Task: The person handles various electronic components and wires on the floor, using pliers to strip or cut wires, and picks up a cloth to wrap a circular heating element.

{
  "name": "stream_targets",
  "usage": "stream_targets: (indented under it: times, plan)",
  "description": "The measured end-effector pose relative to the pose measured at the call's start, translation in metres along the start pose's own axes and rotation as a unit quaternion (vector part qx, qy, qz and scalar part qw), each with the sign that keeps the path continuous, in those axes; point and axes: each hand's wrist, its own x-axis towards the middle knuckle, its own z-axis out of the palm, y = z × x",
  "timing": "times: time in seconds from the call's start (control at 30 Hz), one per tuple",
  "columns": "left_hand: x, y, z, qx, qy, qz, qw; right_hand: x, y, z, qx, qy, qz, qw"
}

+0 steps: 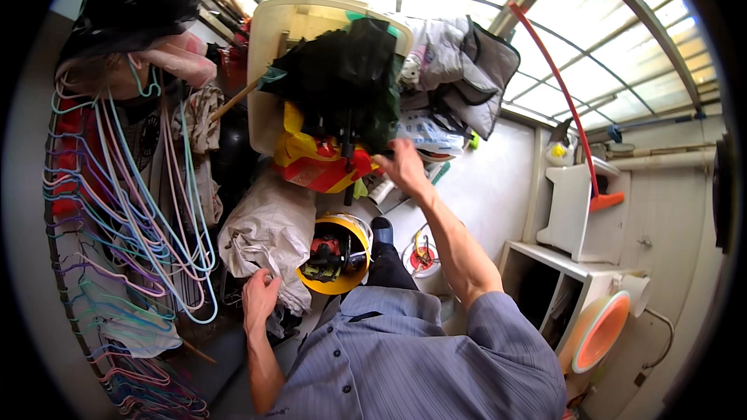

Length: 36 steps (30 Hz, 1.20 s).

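Note:
My left hand (261, 292) has its fingers curled on the lower edge of a crumpled white sack (264, 229). My right hand (401, 163) reaches up beside a yellow-and-red bag (299, 155), fingers apart near its right edge; whether they touch it is unclear. Above that bag, dark plastic (334, 70) is heaped over a cream plastic bin (264, 23). Grey padded bundles (475, 78) and a pale printed bag (432, 132) lie to the right. Below, a yellow bucket (331, 280) beside the sack holds dark and red objects.
Many hangers (124, 187) line the left side under black bags (132, 0). On the right are a red-handled tool (603, 201), a white plastic stool (568, 210), a white cabinet (537, 280) and an orange basin (599, 330). A red-and-white round object (422, 257) lies near my foot.

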Motion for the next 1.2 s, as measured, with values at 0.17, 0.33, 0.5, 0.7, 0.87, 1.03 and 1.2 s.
stream_targets:
  times: [0.17,0.33,0.5,0.7,0.87,1.03,1.2]
  plan:
    - [-0.015,-0.015,-0.001,-0.042,0.022,-0.023,0.999,0.069,-0.032,0.002,0.009,0.057,0.079,0.995]
    - [-0.028,-0.03,0.006,-0.087,0.038,-0.052,0.994,0.073,-0.082,0.014,-0.114,0.156,-0.041,0.98]
    - [-0.028,-0.038,0.022,-0.103,0.039,-0.045,0.993,0.053,-0.125,0.077,-0.226,0.007,-0.309,0.924]
    - [-0.032,-0.013,0.028,-0.151,0.011,-0.047,0.987,0.076,-0.136,0.133,-0.332,-0.133,-0.405,0.841]
    - [-0.032,-0.02,0.05,-0.191,-0.001,-0.039,0.981,0.085,-0.143,0.136,-0.362,-0.239,-0.344,0.833]
    - [-0.034,-0.027,0.066,-0.197,-0.015,-0.024,0.98,0.094,-0.161,0.111,-0.316,-0.308,-0.366,0.819]
    - [-0.016,-0.026,0.076,-0.219,-0.003,0.043,0.975,0.095,-0.141,0.09,-0.221,-0.206,-0.445,0.843]
